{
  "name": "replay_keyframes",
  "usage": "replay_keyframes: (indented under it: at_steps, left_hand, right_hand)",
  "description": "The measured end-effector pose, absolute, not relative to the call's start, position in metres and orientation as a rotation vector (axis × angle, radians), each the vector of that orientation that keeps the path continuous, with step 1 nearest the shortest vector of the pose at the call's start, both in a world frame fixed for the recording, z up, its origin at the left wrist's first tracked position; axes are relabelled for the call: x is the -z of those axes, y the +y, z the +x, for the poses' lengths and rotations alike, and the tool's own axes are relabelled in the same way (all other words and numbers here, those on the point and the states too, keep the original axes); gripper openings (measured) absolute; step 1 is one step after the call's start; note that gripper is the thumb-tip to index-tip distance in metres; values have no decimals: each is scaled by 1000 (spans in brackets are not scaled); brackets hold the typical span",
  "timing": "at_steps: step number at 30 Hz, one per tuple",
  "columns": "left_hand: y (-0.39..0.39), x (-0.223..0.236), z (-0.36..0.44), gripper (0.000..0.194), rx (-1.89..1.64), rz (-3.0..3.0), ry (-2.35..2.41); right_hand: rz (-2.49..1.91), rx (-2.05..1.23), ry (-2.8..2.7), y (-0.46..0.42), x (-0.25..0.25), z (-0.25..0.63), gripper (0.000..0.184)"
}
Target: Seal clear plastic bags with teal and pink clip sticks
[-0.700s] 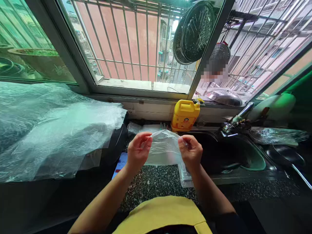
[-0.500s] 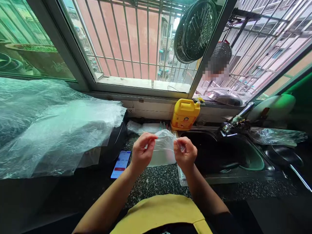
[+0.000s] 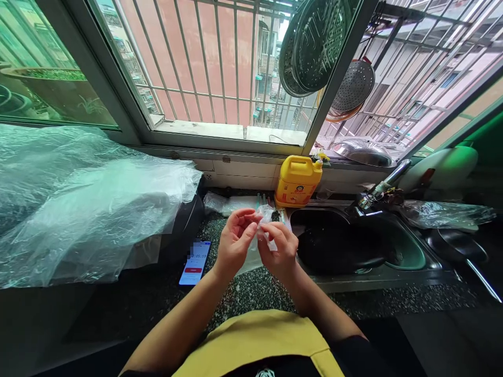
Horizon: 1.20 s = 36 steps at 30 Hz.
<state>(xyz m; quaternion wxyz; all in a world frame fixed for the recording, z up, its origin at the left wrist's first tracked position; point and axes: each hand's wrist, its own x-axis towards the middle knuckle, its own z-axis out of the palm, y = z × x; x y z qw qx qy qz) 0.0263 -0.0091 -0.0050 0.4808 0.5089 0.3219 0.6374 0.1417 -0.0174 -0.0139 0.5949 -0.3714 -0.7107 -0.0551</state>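
A thin clear plastic bag [image 3: 266,212] is bunched up between my hands over the counter. My left hand [image 3: 233,242] is curled around one side of it, with thumb and fingers closed on the film. My right hand [image 3: 280,248] pinches the other side, its fingertips almost meeting those of the left. The lower part of the bag is largely hidden behind my fingers. Under the hands a pale translucent flat piece [image 3: 250,263] shows on the speckled counter [image 3: 239,293]; I cannot make out whether it belongs to the bag.
Left of my hands lies a phone [image 3: 195,263] with a lit timer. Plastic sheeting [image 3: 118,204] covers a dark bulky object at left. A yellow jug [image 3: 298,181] stands behind, beside the sink [image 3: 334,285] with its faucet [image 3: 383,188]. A pan [image 3: 456,246] sits far right.
My hands have come closer together, and the bag that was stretched between them is now gathered up. My right hand has moved left. The view has shifted slightly.
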Motion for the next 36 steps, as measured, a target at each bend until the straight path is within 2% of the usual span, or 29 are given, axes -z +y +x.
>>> replay_keyframes:
  at_steps: [4,7,13,20,23,31,33,36]
  left_hand:
    - [-13,7,25,32,-1607,1335,733]
    - [-12,6,22,25,-1647,1386,838]
    - [-11,-1,3,22,-1691,1429,943]
    - [-16,-20,-13,21,-1636,1552,879]
    - [-14,-22,-21,20,-1649,1570,918]
    - [-5,-19,-29,21,-1636,1567,997]
    - [-6,-20,-28,21,-1627,1545,1001]
    - [-7,-21,-27,20,-1635,1521,980]
  right_hand:
    - [-854,80,-1681,-21,15,140,36]
    - [-840,42,-1756,-27,13,143,40]
    - [-806,27,-1823,-12,-12,174,24]
    - [-718,153,-2269,25,-34,183,9]
    - [-661,189,-2293,27,-43,185,10]
    - [-580,-53,-2316,18,-65,184,13]
    - [-600,-146,-2269,16,-61,182,8]
    - [-653,-353,-2120,16,-51,179,40]
